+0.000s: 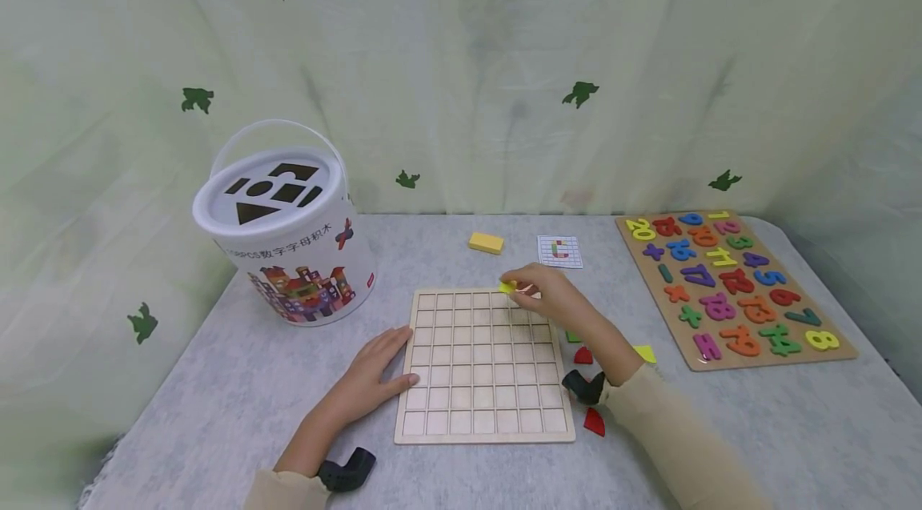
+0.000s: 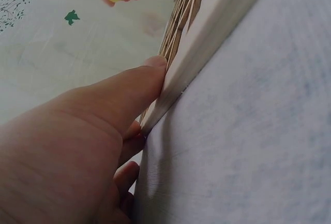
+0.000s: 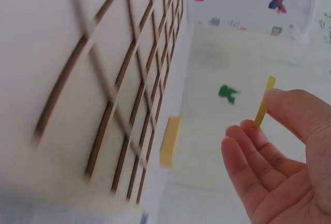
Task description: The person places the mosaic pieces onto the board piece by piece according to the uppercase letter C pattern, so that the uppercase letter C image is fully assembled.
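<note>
Right hand (image 1: 551,295) pinches thin yellow tile (image 1: 507,287) over grid board (image 1: 484,382) at 12 o'clock edge. Left hand (image 1: 374,374) flat, fingers spread, pressing board's 9 o'clock edge.

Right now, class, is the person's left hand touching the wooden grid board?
Touching. The left wrist view shows the left hand with its thumb pressed against the edge of the wooden grid board.

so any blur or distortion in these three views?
Head view: sharp, even light, wide-angle bend at the curtain edges. Left wrist: hand fills the frame, dim and soft. Right wrist: grid board smeared at lower left; yellow piece fairly crisp.
</note>
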A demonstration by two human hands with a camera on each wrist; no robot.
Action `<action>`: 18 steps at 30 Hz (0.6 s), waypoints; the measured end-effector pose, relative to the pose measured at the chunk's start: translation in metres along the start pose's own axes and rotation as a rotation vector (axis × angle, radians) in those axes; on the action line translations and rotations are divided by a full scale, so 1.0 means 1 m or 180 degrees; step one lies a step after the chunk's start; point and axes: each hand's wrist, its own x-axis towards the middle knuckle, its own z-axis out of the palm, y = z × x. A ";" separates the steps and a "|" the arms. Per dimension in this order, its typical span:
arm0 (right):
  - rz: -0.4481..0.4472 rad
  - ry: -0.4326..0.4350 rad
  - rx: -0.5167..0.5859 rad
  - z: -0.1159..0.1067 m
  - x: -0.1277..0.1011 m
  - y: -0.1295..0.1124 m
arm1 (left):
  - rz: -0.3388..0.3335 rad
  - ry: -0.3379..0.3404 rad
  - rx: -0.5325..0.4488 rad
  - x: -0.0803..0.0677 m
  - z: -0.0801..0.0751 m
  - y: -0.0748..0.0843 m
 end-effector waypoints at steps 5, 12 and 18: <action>-0.0174 -0.0104 0.0052 0.019 0.018 -0.012 | -0.0015 -0.0027 -0.0029 0.000 0.000 0.000; -0.0071 -0.0313 0.0063 0.046 0.031 -0.008 | -0.0066 -0.0045 -0.0013 0.001 -0.001 0.000; -0.0001 -0.0463 0.0050 0.059 0.032 0.001 | -0.0091 -0.0083 -0.0025 0.001 -0.001 0.000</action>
